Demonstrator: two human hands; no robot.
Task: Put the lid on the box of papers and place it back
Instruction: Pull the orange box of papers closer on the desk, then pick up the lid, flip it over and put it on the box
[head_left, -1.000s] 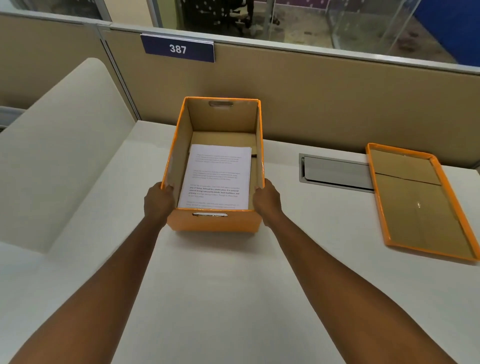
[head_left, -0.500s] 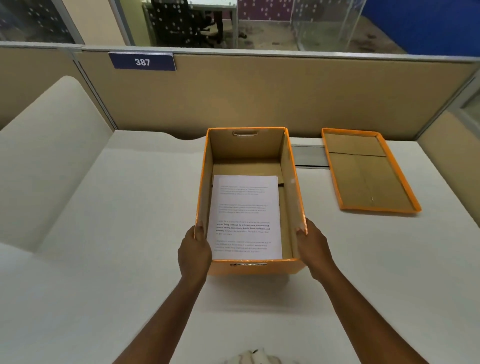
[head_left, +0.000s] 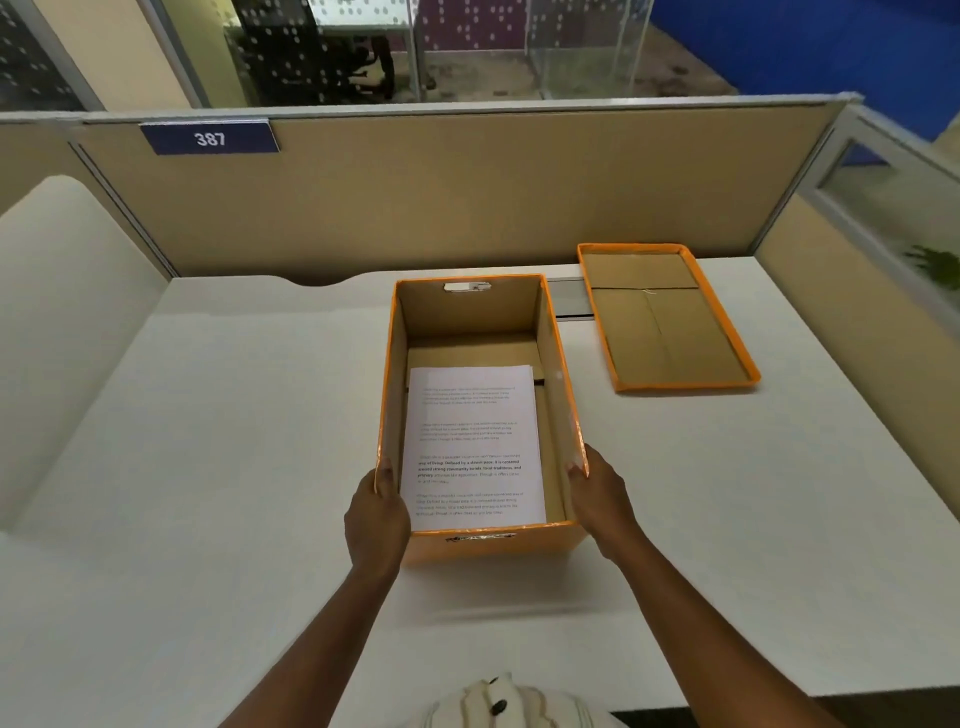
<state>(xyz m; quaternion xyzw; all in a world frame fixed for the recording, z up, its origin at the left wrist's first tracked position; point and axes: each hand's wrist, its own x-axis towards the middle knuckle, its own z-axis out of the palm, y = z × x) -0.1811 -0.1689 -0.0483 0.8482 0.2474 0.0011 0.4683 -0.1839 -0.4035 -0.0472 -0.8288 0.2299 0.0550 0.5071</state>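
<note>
Orange cardboard, open at the top, sits between our palms: the rectangular orange file box has come toward us across the white desk over the last second, from close under the tan partition to the middle of the desk, so that it now stands within easy reach; our left hand presses flat against its left wall near the front corner, thumb hooked over the rim, and our right hand clasps the right wall in the same way, both holding the box between them; inside, the stack of white printed papers lies flat on the bottom, toward the near end; the shallow orange cardboard lid lies upside down on the desk to the right and farther back, apart from the box and untouched; we judge that the box is now positioned for closing, and that the next step calls for freeing a hand to fetch and turn the lid over.
</note>
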